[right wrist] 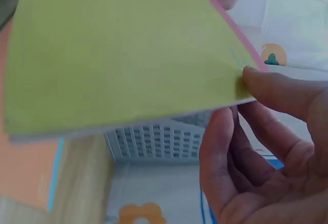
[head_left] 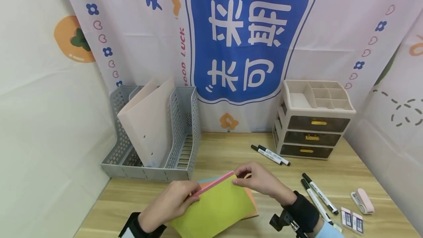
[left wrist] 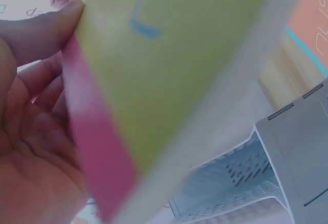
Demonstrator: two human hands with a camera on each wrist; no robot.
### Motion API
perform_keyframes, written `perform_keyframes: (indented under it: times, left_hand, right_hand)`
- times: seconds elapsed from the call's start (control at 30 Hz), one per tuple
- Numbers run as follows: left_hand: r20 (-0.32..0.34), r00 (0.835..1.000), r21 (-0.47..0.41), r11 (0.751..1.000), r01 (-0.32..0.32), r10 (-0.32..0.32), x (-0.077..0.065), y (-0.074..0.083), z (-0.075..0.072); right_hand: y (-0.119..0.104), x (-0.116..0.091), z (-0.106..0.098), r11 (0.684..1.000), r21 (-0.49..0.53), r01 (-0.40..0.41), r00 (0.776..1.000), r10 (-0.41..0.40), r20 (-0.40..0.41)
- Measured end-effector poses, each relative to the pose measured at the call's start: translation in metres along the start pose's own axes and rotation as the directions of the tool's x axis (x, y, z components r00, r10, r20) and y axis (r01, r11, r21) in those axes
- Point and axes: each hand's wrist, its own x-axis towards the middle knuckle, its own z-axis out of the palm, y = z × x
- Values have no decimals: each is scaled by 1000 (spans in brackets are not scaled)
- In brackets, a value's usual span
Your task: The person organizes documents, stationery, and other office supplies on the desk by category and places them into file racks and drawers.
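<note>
Both hands hold a yellow-green notebook (head_left: 218, 206) with a pink spine strip, raised and tilted over the table. My left hand (head_left: 176, 197) grips it at one end of the spine; in the left wrist view the thumb lies on the cover. At the spine's other end, my right hand (head_left: 261, 181) pinches the corner. In the right wrist view, that thumb (right wrist: 277, 88) presses on the cover with fingers below. Beneath lies an orange notebook (head_left: 252, 198) with a blue edge, mostly hidden by the green one.
A grey file rack (head_left: 148, 173) holding pale folders (head_left: 150, 124) stands at the back left. At the back right is a drawer organizer (head_left: 314, 120). Markers (head_left: 271, 155) lie before it, more markers (head_left: 318, 194) further right, beside a pink stapler (head_left: 363, 201) and small packets (head_left: 351, 220).
</note>
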Motion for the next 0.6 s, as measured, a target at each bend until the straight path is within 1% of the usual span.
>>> perform_keyframes:
  times: [0.1,0.23,0.43,0.6]
  left_hand:
    - [-54,998,-20,1000,9,-10,-3,-2,1]
    - [-114,992,-43,998,53,-58,-5,-3,1]
    - [-181,975,-73,990,117,-128,-7,-2,2]
    - [-253,958,-61,990,124,-136,-10,-2,8]
  right_hand:
    - [0,-1,-4,994,-106,33,998,-39,-53]
    - [3,-2,-9,978,-205,27,995,-47,-93]
    - [4,1,-9,957,-291,23,988,-66,-139]
    - [5,6,-4,942,-335,12,979,-80,-190]
